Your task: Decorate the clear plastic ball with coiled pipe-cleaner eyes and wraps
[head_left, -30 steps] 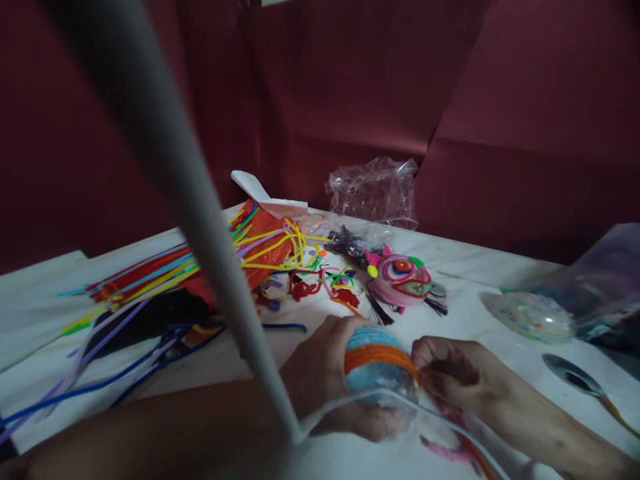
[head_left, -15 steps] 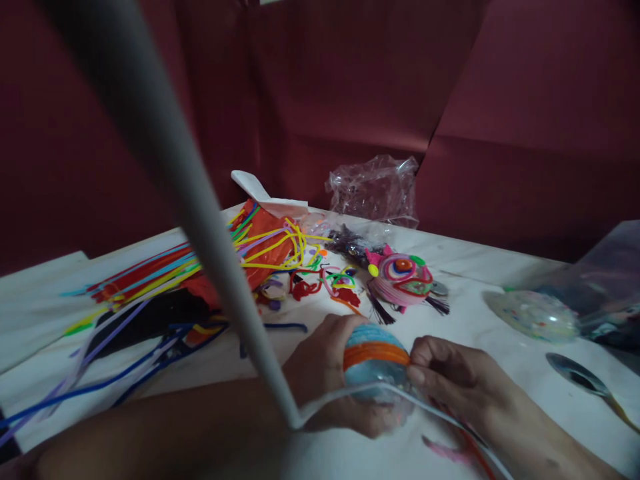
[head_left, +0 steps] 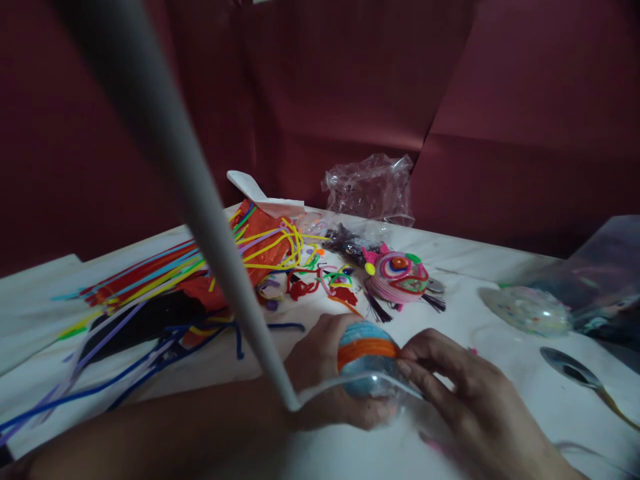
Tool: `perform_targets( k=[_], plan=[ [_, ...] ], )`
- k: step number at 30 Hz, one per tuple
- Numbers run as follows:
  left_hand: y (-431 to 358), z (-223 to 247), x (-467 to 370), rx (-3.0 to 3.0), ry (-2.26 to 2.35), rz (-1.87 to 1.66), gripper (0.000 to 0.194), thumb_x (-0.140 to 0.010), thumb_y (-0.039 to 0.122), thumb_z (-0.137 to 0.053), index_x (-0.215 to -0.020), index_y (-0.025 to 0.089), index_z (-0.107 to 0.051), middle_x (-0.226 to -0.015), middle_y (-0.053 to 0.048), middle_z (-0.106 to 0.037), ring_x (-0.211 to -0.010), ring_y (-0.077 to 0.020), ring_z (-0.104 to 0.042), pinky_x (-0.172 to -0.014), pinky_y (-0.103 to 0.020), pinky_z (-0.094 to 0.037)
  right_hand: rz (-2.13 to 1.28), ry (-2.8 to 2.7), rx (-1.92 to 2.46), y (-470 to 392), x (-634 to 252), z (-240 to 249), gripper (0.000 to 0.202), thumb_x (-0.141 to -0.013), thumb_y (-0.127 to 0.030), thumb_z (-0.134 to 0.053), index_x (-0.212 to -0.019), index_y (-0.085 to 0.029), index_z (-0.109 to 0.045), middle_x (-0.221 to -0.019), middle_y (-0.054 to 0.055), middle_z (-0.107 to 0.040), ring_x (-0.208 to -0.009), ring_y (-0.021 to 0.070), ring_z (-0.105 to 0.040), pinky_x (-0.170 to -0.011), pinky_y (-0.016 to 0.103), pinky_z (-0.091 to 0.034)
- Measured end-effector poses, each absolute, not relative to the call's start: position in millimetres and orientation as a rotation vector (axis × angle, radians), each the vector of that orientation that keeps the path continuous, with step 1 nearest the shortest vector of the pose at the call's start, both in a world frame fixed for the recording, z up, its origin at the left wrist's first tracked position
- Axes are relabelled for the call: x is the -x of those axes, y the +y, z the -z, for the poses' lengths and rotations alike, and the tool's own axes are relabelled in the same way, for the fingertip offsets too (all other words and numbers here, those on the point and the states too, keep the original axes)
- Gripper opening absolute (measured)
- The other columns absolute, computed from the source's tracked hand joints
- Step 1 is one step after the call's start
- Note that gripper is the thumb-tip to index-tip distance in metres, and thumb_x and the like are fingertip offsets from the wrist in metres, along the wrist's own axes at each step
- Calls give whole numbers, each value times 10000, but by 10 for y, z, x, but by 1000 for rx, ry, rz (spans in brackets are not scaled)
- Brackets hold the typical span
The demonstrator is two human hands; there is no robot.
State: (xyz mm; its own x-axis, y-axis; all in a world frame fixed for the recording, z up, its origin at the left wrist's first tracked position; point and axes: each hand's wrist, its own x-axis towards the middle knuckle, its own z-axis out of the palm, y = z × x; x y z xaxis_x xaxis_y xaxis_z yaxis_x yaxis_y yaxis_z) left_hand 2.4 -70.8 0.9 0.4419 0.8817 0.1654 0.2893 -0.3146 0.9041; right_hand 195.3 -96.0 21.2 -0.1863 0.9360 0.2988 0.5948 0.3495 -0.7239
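A clear rounded shell (head_left: 367,373), wrapped in light blue and orange strands over its upper part, sits in the grasp of my left hand (head_left: 323,373). The thumb is below it and the fingers are behind it. At the shell's right edge, my right hand (head_left: 445,380) pinches the orange strand (head_left: 373,349) between thumb and fingertips. A pink decorated piece (head_left: 400,283) with a round eye, a yellow dot and dark tassels lies just behind the hands.
Pipe cleaners (head_left: 145,273) spread across the left side of the white table (head_left: 463,267). Behind stand a crumpled clear bag (head_left: 370,190) and a white piece (head_left: 265,197). A speckled clear shell (head_left: 533,311) and a spoon (head_left: 570,368) lie right. A grey pole (head_left: 200,200) crosses the view.
My right hand has turned slightly and its back now faces up more, still at the shell's right edge. The whole scene has shifted slightly left in view.
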Motion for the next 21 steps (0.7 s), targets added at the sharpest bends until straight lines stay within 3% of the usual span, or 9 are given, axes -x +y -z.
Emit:
perform_targets(
  k=[8,12,21],
  plan=[
    [-711,182,-38,-1751,952,-1008,849,-512,354,-819,-1252,222,-424,-1134,-87,-573,-1001,-271,-565,-854,-391,-486,-630,-1804,1356,-953,-1953,-214,244,-855,-399,-524,-704,-225,-605,-688,13,-630,-634,166,-584,-577,242,-453],
    [-704,171,-34,-1832,999,-1018,856,-508,394,-812,-1249,239,-412,-1147,-84,-562,-981,-269,-573,-862,-403,-484,-767,-1718,1380,-938,-1920,-190,297,-810,-478,-575,-676,-213,-587,-622,16,-611,-568,162,-552,-474,229,-422],
    [-734,132,-93,-1867,928,-1035,785,-496,373,-790,-1192,218,-460,-1118,-89,-545,-967,-279,-563,-851,-413,-483,-730,-1771,1358,-971,-1917,-66,339,-880,-462,-464,-652,-213,-480,-552,-22,-497,-490,124,-436,-415,218,-343]
  ],
)
